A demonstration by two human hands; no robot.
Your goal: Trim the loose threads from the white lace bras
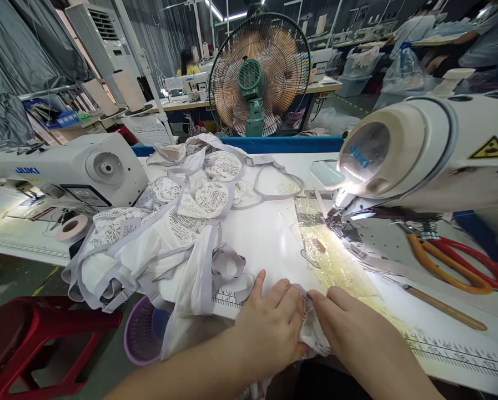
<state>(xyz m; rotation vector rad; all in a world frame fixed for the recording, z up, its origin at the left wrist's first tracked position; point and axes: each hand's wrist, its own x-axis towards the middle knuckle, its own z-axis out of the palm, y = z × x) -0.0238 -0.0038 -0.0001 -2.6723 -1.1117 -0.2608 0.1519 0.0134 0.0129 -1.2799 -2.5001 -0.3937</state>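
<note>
Both my hands meet at the near edge of the white sewing table [273,233]. My left hand [269,322] and my right hand [348,322] pinch a small white lace piece [313,328] between them, fingers closed on it. A pile of white lace garments with grey straps [169,233] lies to the left of my hands. The sewing machine [423,150] stands to the right, its needle area [336,219] lit, a little beyond my hands.
Orange and red scissors [457,261] and a wooden-handled tool [444,305] lie under the machine arm. A second sewing machine [65,166] and a tape roll [71,228] sit left. A fan [259,75] stands behind. A red stool [44,339] and purple basket [142,330] are below the table.
</note>
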